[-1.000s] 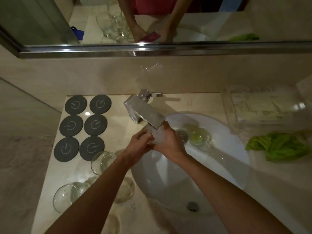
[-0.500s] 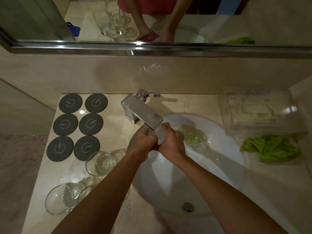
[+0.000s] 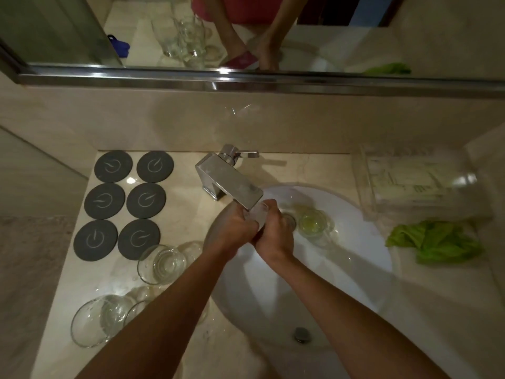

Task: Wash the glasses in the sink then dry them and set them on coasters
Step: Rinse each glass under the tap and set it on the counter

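Observation:
Under the spout of the chrome tap (image 3: 229,181), both hands close around one clear glass (image 3: 259,215). My left hand (image 3: 232,231) grips it from the left and my right hand (image 3: 274,233) from the right, over the white sink (image 3: 355,269). Another glass (image 3: 313,224) with yellowish liquid lies in the basin near the drain. Several clear glasses (image 3: 161,262) stand on the counter left of the sink, one (image 3: 95,320) nearest me. Several dark round coasters (image 3: 125,199) lie bare in two columns at the back left.
A crumpled green cloth (image 3: 434,243) lies on the counter right of the sink. Behind it stands a clear plastic box (image 3: 410,181) with papers. A mirror with a metal ledge (image 3: 246,83) runs along the back wall. The overflow hole (image 3: 300,333) sits at the basin's near side.
My hands have stayed together on the glass under the tap, shifting grip slightly. The camera has drifted a little, so the counter appears shifted.

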`<state>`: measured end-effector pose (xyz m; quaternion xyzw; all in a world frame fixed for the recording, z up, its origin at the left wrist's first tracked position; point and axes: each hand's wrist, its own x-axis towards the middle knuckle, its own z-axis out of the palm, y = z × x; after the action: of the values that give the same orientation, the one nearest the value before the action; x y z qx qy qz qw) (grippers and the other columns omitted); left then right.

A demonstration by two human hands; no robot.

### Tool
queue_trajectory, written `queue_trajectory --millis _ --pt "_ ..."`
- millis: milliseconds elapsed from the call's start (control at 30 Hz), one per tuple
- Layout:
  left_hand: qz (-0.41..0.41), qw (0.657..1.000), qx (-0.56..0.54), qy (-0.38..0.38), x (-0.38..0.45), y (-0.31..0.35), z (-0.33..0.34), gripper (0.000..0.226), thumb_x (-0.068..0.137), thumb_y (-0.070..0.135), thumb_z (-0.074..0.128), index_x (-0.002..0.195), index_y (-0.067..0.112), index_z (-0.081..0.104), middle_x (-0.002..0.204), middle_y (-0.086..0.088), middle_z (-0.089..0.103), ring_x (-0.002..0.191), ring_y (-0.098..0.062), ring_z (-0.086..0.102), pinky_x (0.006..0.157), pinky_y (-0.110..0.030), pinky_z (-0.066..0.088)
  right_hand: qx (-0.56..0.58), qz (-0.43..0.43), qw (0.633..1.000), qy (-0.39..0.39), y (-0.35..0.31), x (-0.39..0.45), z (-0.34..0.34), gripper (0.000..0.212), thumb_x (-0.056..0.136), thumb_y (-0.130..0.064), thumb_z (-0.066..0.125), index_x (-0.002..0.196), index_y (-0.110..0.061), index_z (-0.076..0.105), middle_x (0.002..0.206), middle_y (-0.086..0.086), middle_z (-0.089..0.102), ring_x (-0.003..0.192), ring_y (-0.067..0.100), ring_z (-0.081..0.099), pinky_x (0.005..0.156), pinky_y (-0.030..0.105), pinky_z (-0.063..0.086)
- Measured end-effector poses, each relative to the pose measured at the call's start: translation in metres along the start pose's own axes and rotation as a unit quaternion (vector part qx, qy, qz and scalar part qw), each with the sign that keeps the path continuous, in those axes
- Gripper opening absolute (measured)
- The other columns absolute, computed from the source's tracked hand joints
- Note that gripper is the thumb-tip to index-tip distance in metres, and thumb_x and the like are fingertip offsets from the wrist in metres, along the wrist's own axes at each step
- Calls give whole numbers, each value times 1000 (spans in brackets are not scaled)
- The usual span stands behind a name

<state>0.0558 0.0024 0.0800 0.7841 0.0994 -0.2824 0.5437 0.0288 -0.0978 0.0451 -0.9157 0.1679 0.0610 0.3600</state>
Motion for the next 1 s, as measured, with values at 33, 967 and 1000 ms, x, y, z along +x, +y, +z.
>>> queue_trajectory --millis 33,967,1000 --pt "-4 999 35 6 1 1 -1 29 68 31 58 96 38 63 89 9 71 87 -17 70 76 -40 60 -14 -17 1000 -11 3 -1 -1 69 68 -23 89 124 -19 49 112 3 70 103 23 67 77 39 58" --pt "-119 970 213 -1 30 -6 -9 37 86 10 60 122 1 56 105 -14 66 96 -29 66 70 -27 48 183 -39 974 -124 37 6 12 88 49 -49 94 123 -31 50 111 -13 68 101 7 68 85 38 60" --pt "-106 967 232 -3 31 -4 -11 35 85 7 58 120 0 56 107 -17 68 96 -32 68 71 -29 53 178 -42 972 -150 34 9 9 86 51 -47 94 123 -32 49 111 -13 68 101 9 68 86 38 60"
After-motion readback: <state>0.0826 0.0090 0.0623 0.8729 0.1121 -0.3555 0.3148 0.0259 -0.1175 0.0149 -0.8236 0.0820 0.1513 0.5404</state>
